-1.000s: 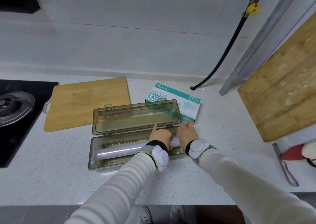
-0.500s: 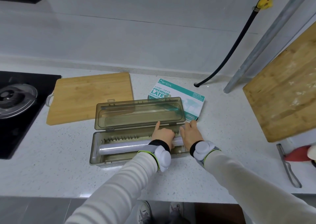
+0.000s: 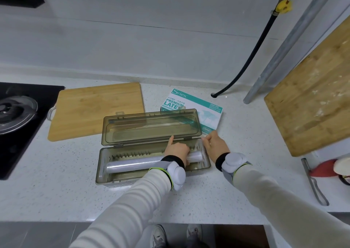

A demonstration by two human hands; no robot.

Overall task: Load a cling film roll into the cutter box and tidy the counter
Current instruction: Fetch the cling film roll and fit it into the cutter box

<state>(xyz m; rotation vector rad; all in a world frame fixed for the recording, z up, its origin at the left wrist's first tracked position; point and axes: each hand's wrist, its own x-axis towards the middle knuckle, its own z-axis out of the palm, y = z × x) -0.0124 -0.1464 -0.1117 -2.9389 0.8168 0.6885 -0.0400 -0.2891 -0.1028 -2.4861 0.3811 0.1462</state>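
The smoky translucent cutter box (image 3: 106, 172) sits on the white counter with its lid (image 3: 149, 126) tipped back and open. A cling film roll (image 3: 132, 165) lies lengthwise inside the tray. My left hand (image 3: 177, 150) is curled over the right part of the roll, index finger pointing up against the lid's edge. My right hand (image 3: 215, 145) rests at the box's right end, fingers touching the far right corner near the hinge. The roll's right end (image 3: 196, 156) shows between the two hands.
A bamboo cutting board (image 3: 96, 109) lies behind the box at left, and a teal glove box (image 3: 204, 111) behind it at right. A black hob (image 3: 17, 119) fills the left edge. A large wooden board (image 3: 312, 100) leans at right, with a metal tool (image 3: 314, 183) below it.
The camera view has shifted slightly. Both hands stay at the box's right end; my right hand has drawn a little off the roll toward the box's corner.
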